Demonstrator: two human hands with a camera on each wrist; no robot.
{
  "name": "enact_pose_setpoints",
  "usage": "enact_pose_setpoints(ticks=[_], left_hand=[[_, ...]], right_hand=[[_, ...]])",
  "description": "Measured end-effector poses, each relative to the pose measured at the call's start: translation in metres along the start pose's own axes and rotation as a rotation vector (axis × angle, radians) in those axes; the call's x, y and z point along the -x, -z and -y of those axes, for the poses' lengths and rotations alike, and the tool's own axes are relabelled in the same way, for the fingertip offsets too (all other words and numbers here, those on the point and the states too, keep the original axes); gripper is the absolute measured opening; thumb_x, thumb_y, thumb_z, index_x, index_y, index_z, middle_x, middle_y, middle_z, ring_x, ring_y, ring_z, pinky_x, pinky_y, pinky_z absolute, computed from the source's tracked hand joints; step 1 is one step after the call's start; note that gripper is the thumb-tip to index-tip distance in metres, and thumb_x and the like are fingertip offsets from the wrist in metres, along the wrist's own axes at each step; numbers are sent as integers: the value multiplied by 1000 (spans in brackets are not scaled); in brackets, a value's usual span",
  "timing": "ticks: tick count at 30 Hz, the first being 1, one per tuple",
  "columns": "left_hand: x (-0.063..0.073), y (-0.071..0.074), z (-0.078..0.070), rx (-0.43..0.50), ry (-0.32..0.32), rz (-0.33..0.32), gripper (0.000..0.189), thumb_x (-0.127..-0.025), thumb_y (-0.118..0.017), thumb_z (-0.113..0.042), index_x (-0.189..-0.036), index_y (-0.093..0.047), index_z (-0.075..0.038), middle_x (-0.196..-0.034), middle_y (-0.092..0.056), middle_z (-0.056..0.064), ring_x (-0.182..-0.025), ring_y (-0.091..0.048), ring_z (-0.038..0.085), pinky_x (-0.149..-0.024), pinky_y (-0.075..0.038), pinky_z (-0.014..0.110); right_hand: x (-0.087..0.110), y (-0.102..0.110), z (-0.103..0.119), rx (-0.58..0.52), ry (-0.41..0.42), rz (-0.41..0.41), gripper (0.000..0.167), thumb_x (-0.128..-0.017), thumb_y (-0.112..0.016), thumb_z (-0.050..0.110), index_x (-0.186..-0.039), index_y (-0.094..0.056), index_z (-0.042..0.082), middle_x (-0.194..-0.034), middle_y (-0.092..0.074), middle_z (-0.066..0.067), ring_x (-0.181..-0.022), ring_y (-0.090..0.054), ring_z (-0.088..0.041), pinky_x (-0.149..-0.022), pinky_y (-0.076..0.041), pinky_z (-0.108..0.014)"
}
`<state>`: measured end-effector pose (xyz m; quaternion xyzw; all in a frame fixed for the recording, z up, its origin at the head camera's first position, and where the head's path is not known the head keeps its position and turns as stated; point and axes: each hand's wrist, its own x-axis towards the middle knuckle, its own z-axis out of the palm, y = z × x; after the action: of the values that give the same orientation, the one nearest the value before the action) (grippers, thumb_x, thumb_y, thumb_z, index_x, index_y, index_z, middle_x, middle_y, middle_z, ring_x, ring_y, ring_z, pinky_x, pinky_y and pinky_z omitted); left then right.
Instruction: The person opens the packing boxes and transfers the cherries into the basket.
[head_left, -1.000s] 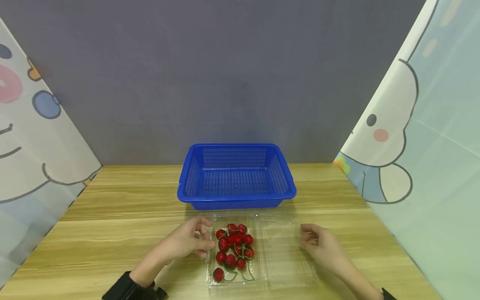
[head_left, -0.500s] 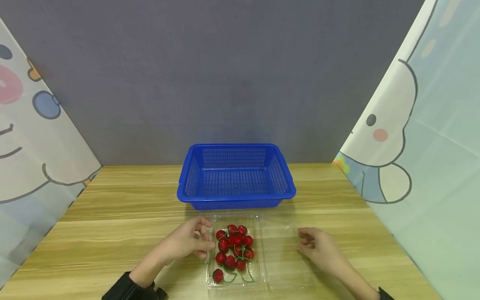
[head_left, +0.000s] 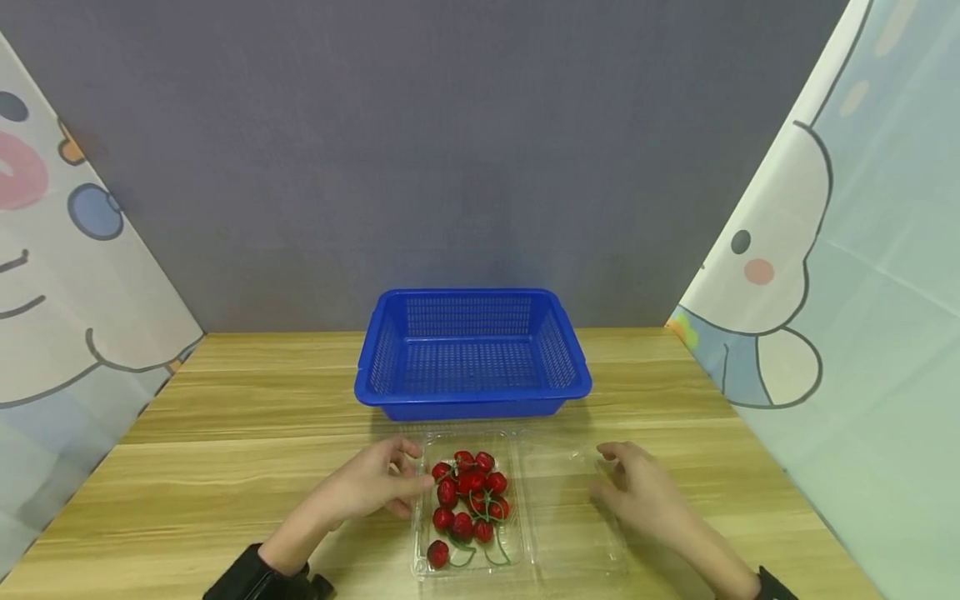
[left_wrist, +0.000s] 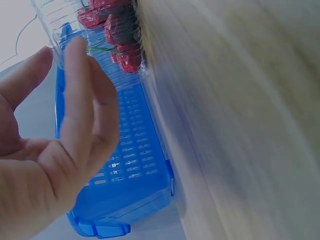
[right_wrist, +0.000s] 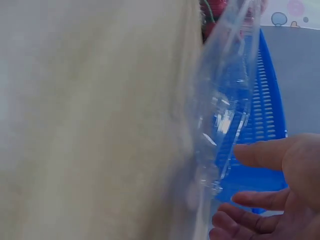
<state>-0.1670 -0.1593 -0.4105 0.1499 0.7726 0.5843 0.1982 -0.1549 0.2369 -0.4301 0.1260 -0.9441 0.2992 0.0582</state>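
Observation:
A clear plastic clamshell box point(head_left: 422, 533) lies on the table with its lid point(head_left: 562, 525) folded out to the right. Several red cherries point(head_left: 462, 525) with green stems sit in the box's left half. My left hand point(head_left: 367, 483) is at the box's left edge, thumb tip by the rim and fingers loosely bent; the left wrist view shows the thumb and fingers apart. My right hand point(head_left: 645, 496) is beside the lid's right edge. In the right wrist view its thumb and fingers are spread next to the clear plastic, with nothing held between them.
A blue plastic basket point(head_left: 472, 408) with perforated sides stands just behind the box. Behind it rises a grey panel point(head_left: 480, 167). Cartoon-printed sheets point(head_left: 780, 275) flank the wooden table point(head_left: 247, 433) on both sides.
My right hand moved slightly left, then its index finger and thumb spread apart beside the lid. The lid's outer edge shifted slightly. My left hand stays almost still.

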Motion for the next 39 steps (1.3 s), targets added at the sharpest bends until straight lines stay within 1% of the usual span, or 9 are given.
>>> enact_pose_setpoints(ticks=[3,8,12,16,22,26,32,35,39], left_hand=[[0,1,-2,-94,-2,-54,58,-94,-76,-21,-129,-48,15,-94,-59,15,-70,-68,28,-65,-62,41],[-1,3,-10,-345,-12,-188,53,-90,-80,-32,-120,-56,6,-89,-60,6,-72,-60,20,-60,-55,33],[-2,3,-15,-419,-37,-229,47,-89,-81,-33,-113,-59,0,-89,-58,3,-78,-57,17,-65,-52,29],[-3,2,-19,-447,-88,-226,41,-88,-82,-31,-109,-60,-3,-91,-58,4,-79,-57,16,-69,-52,28],[-7,-2,-22,-487,-182,-195,26,-88,-82,-23,-103,-67,-8,-90,-63,0,-78,-58,14,-68,-51,27],[-12,-6,-23,-514,-249,-167,21,-89,-81,-20,-103,-70,-8,-91,-65,-3,-80,-59,12,-69,-52,27],[-21,-11,-22,-531,-360,-129,20,-89,-80,-11,-105,-71,-6,-98,-69,3,-84,-64,15,-74,-56,30],[-26,-12,-22,-527,-382,-107,20,-89,-80,-7,-107,-70,-4,-102,-69,7,-87,-66,16,-76,-58,32],[-33,-13,-24,-564,-367,-78,21,-89,-79,-6,-108,-71,-3,-103,-69,7,-88,-67,17,-75,-57,31]], right_hand=[[-4,2,1,49,108,-43,41,-83,-85,15,-118,-69,1,-112,-69,-9,-93,-65,-24,-78,-57,-42],[-12,4,13,64,238,-51,26,-86,-82,13,-110,-73,8,-106,-69,-1,-92,-66,-24,-74,-56,-35],[-18,3,27,49,299,-9,21,-89,-79,13,-109,-73,8,-105,-70,-2,-92,-67,-26,-71,-57,-32],[-25,-2,41,34,358,18,19,-90,-78,11,-108,-73,7,-105,-72,-1,-91,-67,-24,-72,-57,-33],[-35,-12,59,14,483,20,17,-88,-79,7,-103,-73,6,-99,-73,-1,-87,-65,-17,-74,-56,-32],[-38,-19,69,-20,540,60,17,-86,-80,5,-102,-72,6,-96,-72,-2,-85,-64,-16,-74,-57,-31],[-39,-24,78,-6,622,110,20,-83,-84,9,-100,-72,9,-95,-71,1,-89,-64,-11,-79,-56,-28],[-38,-26,81,21,658,137,21,-84,-85,14,-100,-73,12,-96,-71,5,-91,-63,-7,-82,-55,-27],[-38,-29,85,49,699,175,21,-84,-86,19,-99,-74,13,-96,-70,7,-92,-62,-6,-83,-54,-25]])
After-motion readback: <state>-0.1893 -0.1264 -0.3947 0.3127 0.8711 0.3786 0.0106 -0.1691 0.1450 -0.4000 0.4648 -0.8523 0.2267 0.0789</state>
